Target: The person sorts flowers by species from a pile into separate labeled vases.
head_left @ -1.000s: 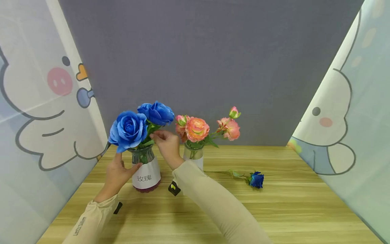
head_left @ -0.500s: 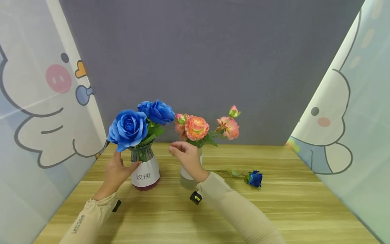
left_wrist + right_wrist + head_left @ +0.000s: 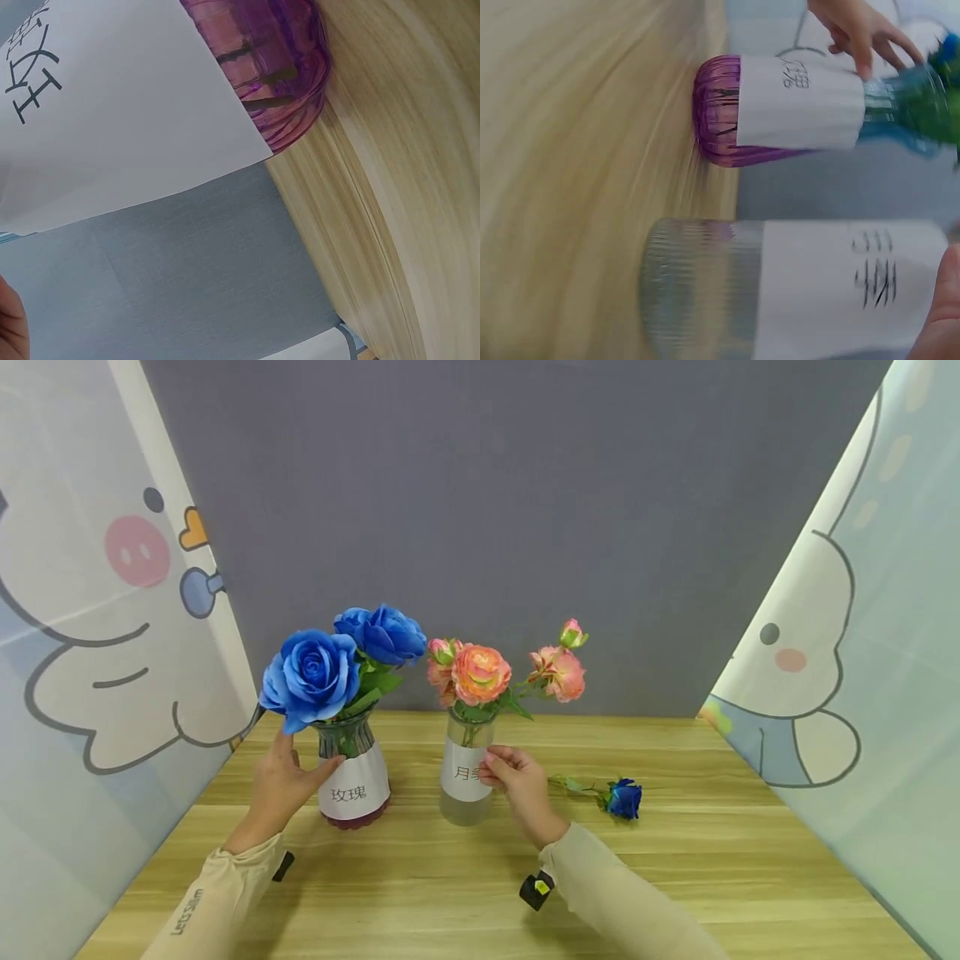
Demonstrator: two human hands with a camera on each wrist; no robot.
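Observation:
My left hand (image 3: 279, 787) holds the left vase (image 3: 352, 789) round its side, thumb at the front of the white label. This vase is bluish at the neck and purple at the foot (image 3: 289, 82). Large blue roses (image 3: 311, 672) with green leaves stand in it. My right hand (image 3: 531, 797) is at the right side of the clear glass vase (image 3: 465, 812), fingers loosely bent and overlapping the label's edge; whether they touch it is unclear. In the right wrist view, my right thumb (image 3: 941, 315) shows near that label. Orange-pink flowers (image 3: 482, 675) stand in the clear vase.
A single small blue rose (image 3: 624, 799) lies on the wooden table (image 3: 712, 877), right of my right hand, its stem pointing left. A pink bloom and bud (image 3: 562, 672) lean out rightward from the clear vase. A grey backdrop (image 3: 480, 510) rises behind the table.
My right hand has drawn away from the leaves of the blue roses, moving right and down to the clear vase. My left hand has kept its place on the left vase.

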